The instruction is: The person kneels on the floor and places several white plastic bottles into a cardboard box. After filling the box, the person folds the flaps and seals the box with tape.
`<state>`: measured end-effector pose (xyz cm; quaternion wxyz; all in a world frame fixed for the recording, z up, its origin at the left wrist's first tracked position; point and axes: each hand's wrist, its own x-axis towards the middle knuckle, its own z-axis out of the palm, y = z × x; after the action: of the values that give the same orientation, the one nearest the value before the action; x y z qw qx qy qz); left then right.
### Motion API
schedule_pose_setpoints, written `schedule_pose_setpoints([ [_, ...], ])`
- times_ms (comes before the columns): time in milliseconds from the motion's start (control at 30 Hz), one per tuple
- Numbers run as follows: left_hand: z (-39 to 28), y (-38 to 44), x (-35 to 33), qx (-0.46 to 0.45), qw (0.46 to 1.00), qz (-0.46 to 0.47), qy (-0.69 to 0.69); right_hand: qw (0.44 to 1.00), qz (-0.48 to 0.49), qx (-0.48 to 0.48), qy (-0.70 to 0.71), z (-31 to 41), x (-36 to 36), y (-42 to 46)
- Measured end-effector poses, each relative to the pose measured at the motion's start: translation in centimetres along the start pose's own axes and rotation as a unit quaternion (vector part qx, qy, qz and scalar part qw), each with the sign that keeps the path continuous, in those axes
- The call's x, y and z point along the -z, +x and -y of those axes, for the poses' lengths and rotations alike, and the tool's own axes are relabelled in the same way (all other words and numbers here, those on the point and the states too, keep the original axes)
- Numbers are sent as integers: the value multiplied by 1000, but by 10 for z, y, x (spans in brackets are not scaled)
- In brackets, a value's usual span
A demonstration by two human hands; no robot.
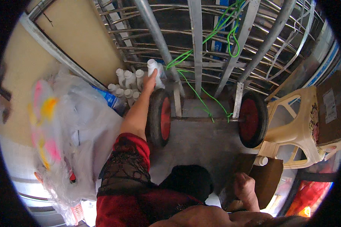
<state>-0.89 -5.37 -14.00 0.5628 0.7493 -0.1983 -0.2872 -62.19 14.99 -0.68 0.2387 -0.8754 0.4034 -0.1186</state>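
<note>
My left hand [150,81] reaches forward and grips a white plastic bottle [155,68] by its side, cap end up. Just left of it stands a cluster of similar white bottles [129,79], several in rows against the wall. My right hand [244,184] is low on the right with its fingers curled, over an open cardboard box [268,177]. Whether those fingers hold the box's edge is hidden. Inside the box, near its far side, the white cap end of a bottle [261,161] shows.
A metal hand cart stands ahead, its left wheel [161,117] beside my left forearm and its right wheel [253,119] farther over. Green cord [193,93] hangs from its frame. Clear plastic bags [88,119] bulge at left. A cream plastic stool [295,122] carries another cardboard box [331,107].
</note>
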Motion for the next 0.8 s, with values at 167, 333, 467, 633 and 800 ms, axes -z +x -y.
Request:
schedule_pose_setpoints([
  [167, 70, 31, -21, -13, 996, 7, 87, 999, -10, -39, -34, 4, -6, -1],
  [333, 144, 75, 24, -113, 992, -44, 29, 999, 6, -29, -11, 4, -13, 7],
  [467, 167, 70, -37, 24, 958, -38, 283, 995, 47, -68, -53, 9, -10, 3],
  [633, 134, 136, 57, 2, 917, -27, 398, 997, 62, -19, -39, 6, -20, 8],
  [800, 92, 86, -1, 83, 991, -47, 91, 991, 85, -7, -106, -12, -19, -20],
])
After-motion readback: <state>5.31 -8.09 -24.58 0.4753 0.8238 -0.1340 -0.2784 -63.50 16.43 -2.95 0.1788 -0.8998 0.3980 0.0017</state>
